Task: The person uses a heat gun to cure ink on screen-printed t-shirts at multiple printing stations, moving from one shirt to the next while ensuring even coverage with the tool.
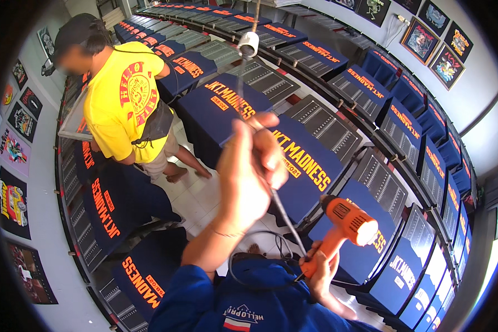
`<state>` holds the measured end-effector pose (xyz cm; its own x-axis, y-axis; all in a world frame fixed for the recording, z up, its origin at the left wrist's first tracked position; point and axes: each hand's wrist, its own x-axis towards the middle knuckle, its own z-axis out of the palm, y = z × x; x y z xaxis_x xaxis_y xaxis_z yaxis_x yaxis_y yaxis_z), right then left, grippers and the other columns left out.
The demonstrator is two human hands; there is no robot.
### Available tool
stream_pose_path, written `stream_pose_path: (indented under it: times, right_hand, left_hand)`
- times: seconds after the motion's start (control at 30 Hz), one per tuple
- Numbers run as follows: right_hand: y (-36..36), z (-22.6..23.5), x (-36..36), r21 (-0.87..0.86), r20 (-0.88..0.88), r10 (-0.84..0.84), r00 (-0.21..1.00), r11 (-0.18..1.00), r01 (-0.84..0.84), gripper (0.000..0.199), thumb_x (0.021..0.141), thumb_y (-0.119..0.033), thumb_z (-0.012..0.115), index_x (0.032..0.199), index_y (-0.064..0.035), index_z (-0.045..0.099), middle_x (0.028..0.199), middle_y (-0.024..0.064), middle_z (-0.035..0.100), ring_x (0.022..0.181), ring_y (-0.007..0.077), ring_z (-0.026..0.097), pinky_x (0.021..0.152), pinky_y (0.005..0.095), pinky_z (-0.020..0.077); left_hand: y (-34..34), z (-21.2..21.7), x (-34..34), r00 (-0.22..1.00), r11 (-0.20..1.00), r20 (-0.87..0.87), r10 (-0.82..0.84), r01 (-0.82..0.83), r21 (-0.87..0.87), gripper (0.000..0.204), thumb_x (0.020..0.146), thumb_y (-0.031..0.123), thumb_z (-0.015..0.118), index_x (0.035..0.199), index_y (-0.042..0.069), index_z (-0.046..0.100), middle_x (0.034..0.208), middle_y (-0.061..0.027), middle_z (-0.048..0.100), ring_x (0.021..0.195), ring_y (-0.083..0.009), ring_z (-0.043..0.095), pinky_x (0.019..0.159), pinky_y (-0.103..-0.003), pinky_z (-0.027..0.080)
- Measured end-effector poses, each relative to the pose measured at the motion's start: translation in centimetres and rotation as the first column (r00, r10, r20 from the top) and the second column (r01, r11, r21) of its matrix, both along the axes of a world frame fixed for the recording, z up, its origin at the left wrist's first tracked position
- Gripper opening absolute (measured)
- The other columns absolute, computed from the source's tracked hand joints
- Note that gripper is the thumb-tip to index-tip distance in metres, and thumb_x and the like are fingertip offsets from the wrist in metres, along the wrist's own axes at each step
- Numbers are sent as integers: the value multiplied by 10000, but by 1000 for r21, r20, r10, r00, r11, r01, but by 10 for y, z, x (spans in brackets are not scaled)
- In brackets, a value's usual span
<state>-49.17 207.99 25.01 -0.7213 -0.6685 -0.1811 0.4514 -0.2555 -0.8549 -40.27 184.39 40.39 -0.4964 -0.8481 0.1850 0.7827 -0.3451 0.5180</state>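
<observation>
My right hand (322,279) is wrapped around the handle of an orange heat gun (348,218), whose barrel points up and to the left over the printed shirts. In the middle of the view my left hand (249,160) is raised, slightly blurred, with its fingers curled around a grey power cable (286,218). Part of the cable runs from that hand down to the base of the heat gun. Above the hand, a white plug connector (248,44) hangs on the cord. Below it lies a navy shirt with orange and yellow lettering (304,160), stretched on a board.
Long racks of navy shirts on boards curve along the right (365,83) and left (102,210). A person in a yellow shirt (130,99) stands at the left rack, near a framed screen (74,119). Tiled floor (196,199) lies between the rows. Framed prints (420,41) hang on the walls.
</observation>
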Motion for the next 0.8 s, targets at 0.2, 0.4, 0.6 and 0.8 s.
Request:
stream_pose_path:
  times: [0.2, 0.4, 0.6, 0.8]
  right_hand:
    - [-71, -24, 14, 48, -185, 191, 964, 982, -185, 506, 892, -91, 549, 1359, 6, 380, 1184, 159, 604, 1056, 237, 610, 967, 407, 485]
    - [-165, -22, 16, -31, -92, 343, 935, 938, -347, 467, 903, -62, 556, 1340, -31, 395, 1133, 133, 568, 882, 194, 624, 807, 359, 528]
    - [-285, -22, 16, -51, 59, 369, 927, 929, -367, 233, 937, -63, 566, 1148, -16, 481, 938, 73, 565, 704, 173, 613, 648, 325, 517]
    - [-420, -28, -20, 83, -50, 552, 832, 833, -547, 322, 988, -107, 557, 1274, -8, 445, 925, 90, 558, 612, 137, 579, 557, 292, 534]
  left_hand:
    - [-65, 12, 93, 758, 746, 606, -239, 543, -386, 493, 1078, 352, 446, 1234, -99, 572, 655, -64, 567, 523, -143, 582, 507, -266, 500]
    - [-155, -26, 111, 649, 918, 760, 5, 298, -261, 315, 1079, 262, 456, 1166, -7, 595, 680, -27, 544, 556, -103, 536, 516, -213, 369]
    - [-243, -83, 140, 581, 975, 804, 125, 80, -209, 244, 1050, 256, 555, 914, 56, 581, 635, 66, 402, 541, -22, 337, 498, -211, 263]
    - [-302, -119, 164, 337, 956, 897, 285, -164, -242, 178, 1047, 195, 548, 924, 67, 547, 621, 93, 361, 518, -4, 298, 472, -204, 233]
